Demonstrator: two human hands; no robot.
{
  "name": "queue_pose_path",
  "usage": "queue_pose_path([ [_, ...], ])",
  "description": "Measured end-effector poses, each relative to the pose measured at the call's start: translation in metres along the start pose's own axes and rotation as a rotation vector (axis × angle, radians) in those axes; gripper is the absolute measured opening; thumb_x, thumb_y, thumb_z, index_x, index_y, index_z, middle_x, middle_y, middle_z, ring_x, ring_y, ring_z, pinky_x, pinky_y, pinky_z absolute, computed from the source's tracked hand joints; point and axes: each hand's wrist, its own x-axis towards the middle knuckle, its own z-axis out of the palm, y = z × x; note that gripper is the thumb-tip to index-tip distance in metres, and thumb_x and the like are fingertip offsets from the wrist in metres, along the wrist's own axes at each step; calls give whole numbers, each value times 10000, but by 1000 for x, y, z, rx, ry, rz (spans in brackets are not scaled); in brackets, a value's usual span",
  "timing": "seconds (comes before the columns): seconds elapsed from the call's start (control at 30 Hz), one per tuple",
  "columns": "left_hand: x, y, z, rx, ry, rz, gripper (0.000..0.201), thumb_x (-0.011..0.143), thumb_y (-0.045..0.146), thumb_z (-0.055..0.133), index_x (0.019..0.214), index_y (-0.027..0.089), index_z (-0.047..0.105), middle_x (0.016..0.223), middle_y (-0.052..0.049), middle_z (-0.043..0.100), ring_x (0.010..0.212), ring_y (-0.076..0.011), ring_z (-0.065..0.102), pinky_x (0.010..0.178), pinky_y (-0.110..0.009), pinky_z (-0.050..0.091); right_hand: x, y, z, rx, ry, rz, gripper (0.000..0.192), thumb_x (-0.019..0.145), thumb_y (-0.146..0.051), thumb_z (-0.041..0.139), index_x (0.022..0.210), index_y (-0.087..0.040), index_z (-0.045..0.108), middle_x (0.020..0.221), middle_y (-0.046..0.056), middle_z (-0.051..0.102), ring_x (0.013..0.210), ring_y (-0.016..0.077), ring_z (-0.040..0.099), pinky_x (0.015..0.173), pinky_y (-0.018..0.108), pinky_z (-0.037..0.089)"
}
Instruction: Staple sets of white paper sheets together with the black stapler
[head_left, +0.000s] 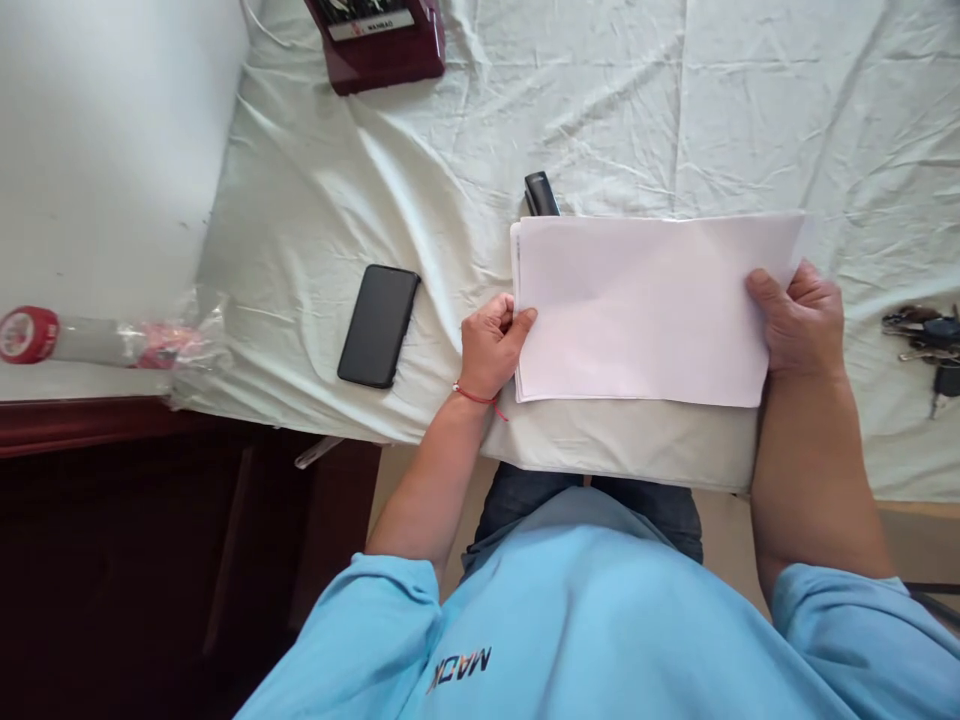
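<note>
A stack of white paper sheets (pixel 645 305) lies on a table covered with a pale wrinkled cloth (pixel 420 160). My left hand (pixel 491 345), with a red thread on the wrist, grips the stack's left edge. My right hand (pixel 802 320) holds the stack's right edge, thumb on top. A black stapler (pixel 540 193) pokes out from behind the stack's far left corner, mostly hidden.
A black phone (pixel 379 325) lies face down left of my left hand. A dark red box (pixel 382 45) stands at the far edge. A bunch of keys (pixel 926 335) lies at the right. A wrapped tube with a red cap (pixel 90 340) rests on the white surface at left.
</note>
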Motion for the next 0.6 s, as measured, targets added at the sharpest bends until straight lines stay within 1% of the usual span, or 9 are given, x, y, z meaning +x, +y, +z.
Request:
queue_pose_path([
  [0.07, 2, -2, 0, -82, -3, 16, 576, 883, 705, 815, 760, 226, 520, 634, 40, 470, 607, -118, 403, 570, -276, 326, -2, -2, 1, -7, -2, 17, 674, 521, -588, 1056, 1014, -186, 835, 960, 43, 813, 719, 126, 682, 646, 259, 600],
  [0.17, 2, -3, -3, -193, -5, 16, 554, 859, 692, 854, 778, 214, 585, 673, 28, 534, 603, -109, 433, 571, -272, 336, -6, -5, 4, -56, -8, 60, 700, 496, -605, 1060, 976, -158, 817, 935, 60, 807, 718, 136, 684, 609, 254, 590],
  [0.23, 1, -1, -4, -235, 4, 12, 520, 867, 676, 856, 807, 208, 637, 687, 24, 549, 607, -107, 446, 578, -273, 332, -8, -5, 6, -96, -28, 72, 686, 506, -629, 1049, 942, -162, 802, 910, 50, 802, 693, 130, 668, 587, 254, 584],
  [0.3, 1, 0, -6, -243, 21, 28, 517, 885, 685, 835, 812, 203, 664, 681, 22, 536, 609, -108, 433, 585, -279, 313, -9, -5, 6, -119, -49, 68, 668, 532, -638, 1040, 938, -165, 798, 903, 42, 799, 682, 121, 656, 585, 249, 580],
  [0.47, 2, 1, -8, -207, 15, 38, 567, 887, 716, 815, 749, 205, 613, 611, 36, 441, 573, -104, 338, 553, -292, 246, -6, 0, 3, -130, -47, 48, 673, 546, -639, 1037, 944, -148, 809, 868, 40, 776, 665, 102, 624, 581, 235, 555],
  [0.53, 2, -1, -7, -213, 25, 32, 565, 870, 709, 837, 748, 213, 595, 596, 42, 427, 562, -105, 341, 541, -289, 253, -4, 1, 2, -122, -54, 39, 667, 541, -642, 1037, 924, -147, 804, 841, 34, 759, 652, 98, 604, 574, 235, 542],
  [0.6, 2, -2, -7, -227, 33, 29, 575, 849, 705, 859, 741, 218, 573, 603, 41, 451, 565, -107, 376, 536, -282, 289, -3, 2, 1, -123, -61, 34, 661, 546, -646, 1032, 908, -146, 794, 823, 33, 745, 651, 100, 593, 577, 241, 537],
])
